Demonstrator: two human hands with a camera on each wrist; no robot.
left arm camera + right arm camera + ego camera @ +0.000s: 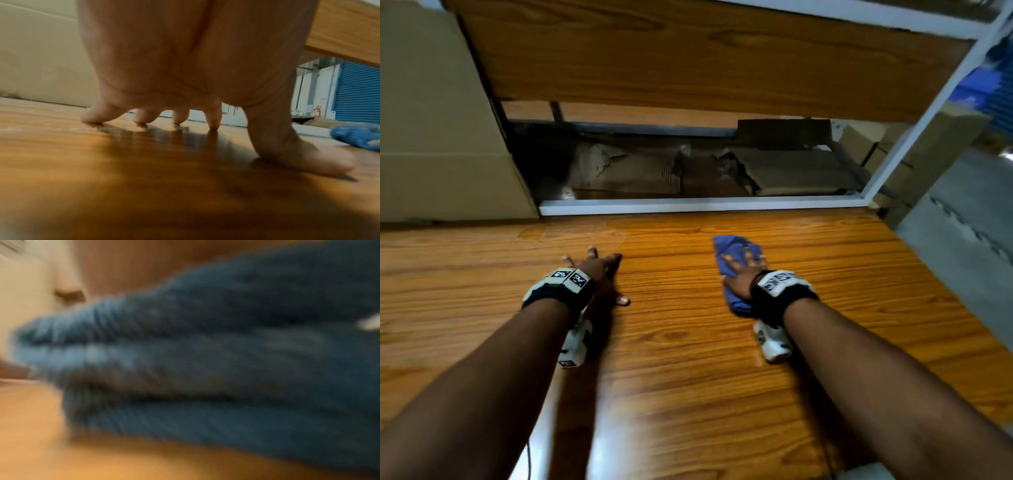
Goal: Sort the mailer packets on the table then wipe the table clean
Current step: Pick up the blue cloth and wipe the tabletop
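A crumpled blue cloth [732, 253] lies on the wooden table [688, 359], right of centre. My right hand [743, 270] lies flat on top of it, fingers spread and pressing it to the wood. In the right wrist view the blue cloth [205, 361] fills the frame, blurred. My left hand [599, 270] is braced on the table to the left, fingers spread, holding nothing. The left wrist view shows its fingertips [213, 125] and thumb touching the table [144, 186], with the cloth [357, 136] at the far right. No mailer packets are in view.
A large cardboard box [438, 120] stands at the back left on the table. Behind the table's white far rail [688, 205] a lower shelf holds flattened brown cardboard [722, 168]. The table's right edge drops to a grey floor [962, 240].
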